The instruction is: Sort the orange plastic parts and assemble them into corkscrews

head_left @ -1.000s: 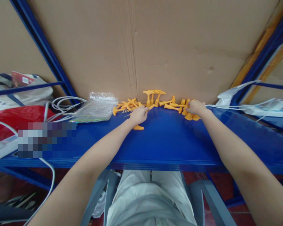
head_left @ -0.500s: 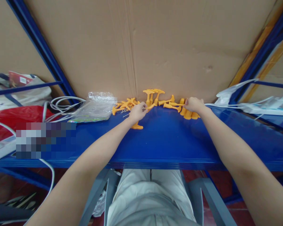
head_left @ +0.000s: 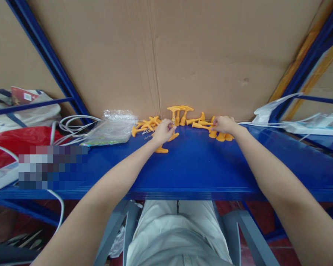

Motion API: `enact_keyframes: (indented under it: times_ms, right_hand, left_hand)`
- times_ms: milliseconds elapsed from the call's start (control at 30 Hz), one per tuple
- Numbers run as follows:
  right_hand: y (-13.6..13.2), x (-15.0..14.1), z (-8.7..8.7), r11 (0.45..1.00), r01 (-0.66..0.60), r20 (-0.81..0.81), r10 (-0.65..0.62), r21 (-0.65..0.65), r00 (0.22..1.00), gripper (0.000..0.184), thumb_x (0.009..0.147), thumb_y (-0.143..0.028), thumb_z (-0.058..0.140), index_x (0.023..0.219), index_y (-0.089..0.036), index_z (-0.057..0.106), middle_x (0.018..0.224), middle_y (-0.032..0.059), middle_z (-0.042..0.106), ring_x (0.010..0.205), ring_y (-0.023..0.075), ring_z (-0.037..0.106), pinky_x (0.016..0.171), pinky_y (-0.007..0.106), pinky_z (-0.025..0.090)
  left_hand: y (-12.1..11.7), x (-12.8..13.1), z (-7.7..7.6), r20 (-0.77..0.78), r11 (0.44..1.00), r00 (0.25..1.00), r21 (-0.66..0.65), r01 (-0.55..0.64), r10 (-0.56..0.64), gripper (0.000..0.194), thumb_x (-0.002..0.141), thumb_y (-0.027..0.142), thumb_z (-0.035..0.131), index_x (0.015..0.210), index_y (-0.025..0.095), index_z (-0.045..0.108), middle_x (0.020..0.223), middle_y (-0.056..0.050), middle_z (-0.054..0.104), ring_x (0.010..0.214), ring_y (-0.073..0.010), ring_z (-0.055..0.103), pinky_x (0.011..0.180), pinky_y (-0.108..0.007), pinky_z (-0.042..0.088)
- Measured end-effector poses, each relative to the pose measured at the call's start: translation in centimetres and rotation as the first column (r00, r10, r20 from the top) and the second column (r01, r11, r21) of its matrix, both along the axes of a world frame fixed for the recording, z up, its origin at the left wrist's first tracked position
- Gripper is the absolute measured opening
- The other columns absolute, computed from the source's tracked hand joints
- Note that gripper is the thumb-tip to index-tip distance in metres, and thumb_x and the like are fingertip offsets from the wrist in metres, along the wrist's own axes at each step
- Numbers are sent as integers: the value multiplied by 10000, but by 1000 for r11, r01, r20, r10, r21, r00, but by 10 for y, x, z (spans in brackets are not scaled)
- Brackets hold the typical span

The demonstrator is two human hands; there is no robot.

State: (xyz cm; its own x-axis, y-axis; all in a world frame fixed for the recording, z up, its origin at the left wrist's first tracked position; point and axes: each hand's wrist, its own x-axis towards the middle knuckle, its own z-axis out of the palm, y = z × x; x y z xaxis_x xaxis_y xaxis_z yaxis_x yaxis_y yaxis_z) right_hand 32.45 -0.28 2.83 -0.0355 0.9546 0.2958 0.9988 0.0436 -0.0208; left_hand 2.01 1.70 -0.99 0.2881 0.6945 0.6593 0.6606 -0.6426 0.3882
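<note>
My left hand (head_left: pixel 163 132) is closed around a yellow T-handled corkscrew (head_left: pixel 173 137); its metal spiral points up past the fingertips and its handle hangs below. To the left lies a pile of yellow corkscrew handles (head_left: pixel 151 121) with bare metal spirals. One loose yellow handle (head_left: pixel 161 150) rests in front of that hand. Several assembled yellow corkscrews (head_left: pixel 184 115) stand upright behind it. At the right, my right hand (head_left: pixel 224 124) pinches the top of a yellow flared sleeve (head_left: pixel 212 134), partly hidden by the fingers. More flared sleeves (head_left: pixel 221 137) stand beneath the palm.
Yellow pieces (head_left: pixel 201 125) lie between the hands on the blue table (head_left: pixel 194 166). A clear plastic bag (head_left: pixel 113 127) and white cables (head_left: pixel 72 120) are at the left, beside a red bag (head_left: pixel 11 142). A cardboard wall (head_left: pixel 199 55) rises behind. White power strips (head_left: pixel 316 127) sit far right.
My left hand has turned the corkscrew, so its spiral now points up and its handle is lower. My right hand has shifted slightly left and down over the sleeves.
</note>
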Motion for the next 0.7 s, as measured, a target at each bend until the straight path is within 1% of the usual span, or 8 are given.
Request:
enact_keyframes:
  times_ms: [100,200,267,333,433,533,600,700]
  right_hand:
    - [-3,-7,3,994,-48,-82,40,-99,996,160,791,-316,746,918,-221,723,906,80,770,882,253,722,752,338,532]
    - [-8,-16,6,979,-149,-179,123,-139,976,121,788,-316,758,852,-219,723,825,53,762,788,219,715,698,308,536]
    - [-12,-22,8,969,-198,-224,162,-148,961,106,777,-310,769,797,-217,720,799,45,756,766,213,709,698,308,540]
    - [-16,-29,9,961,-234,-273,188,-149,944,103,769,-304,771,775,-213,722,793,41,754,761,210,706,713,312,544]
    - [-20,-38,7,951,-280,-335,223,-133,916,136,771,-340,761,783,-207,734,803,32,753,772,209,700,750,330,544]
    - [-20,-45,2,933,-330,-344,266,-141,901,177,774,-371,748,772,-195,725,788,21,738,773,202,682,751,328,528]
    - [-19,-48,-2,919,-348,-318,279,-185,906,180,759,-361,752,747,-188,706,762,15,720,751,194,665,722,309,512]
    - [-18,-51,-7,909,-334,-270,266,-249,926,169,719,-331,772,735,-189,683,750,10,703,718,186,644,669,283,493]
  left_hand:
    - [2,0,-1,-49,999,998,34,36,-34,66,867,209,634,831,181,586,889,-36,640,847,-176,618,835,-319,508]
    - [1,1,-2,-158,1000,987,-16,21,-23,104,905,260,600,849,175,621,925,-61,679,900,-204,642,865,-341,515]
    - [-2,0,-5,-288,996,957,-93,-16,-12,152,919,302,590,859,176,650,921,-69,708,904,-223,664,850,-342,524]
    - [-4,-1,-7,-413,987,910,-152,-44,-23,140,911,301,599,920,189,683,963,-63,739,939,-234,682,845,-329,529]
    - [-6,-3,-9,-514,990,857,-138,-39,-38,219,904,245,581,1082,225,706,1101,-48,753,1057,-231,682,908,-314,519]
    - [-9,-4,-6,-557,991,830,-125,-47,-31,287,927,261,533,1151,212,706,1129,-71,753,1067,-239,690,935,-325,515]
    - [-11,-3,-4,-578,985,815,-154,-71,-32,311,936,284,509,1167,196,697,1124,-85,755,1037,-249,703,911,-329,523]
    - [-14,-3,-1,-608,974,794,-187,-124,-16,329,934,304,495,1192,199,671,1144,-90,751,1031,-253,706,880,-321,522]
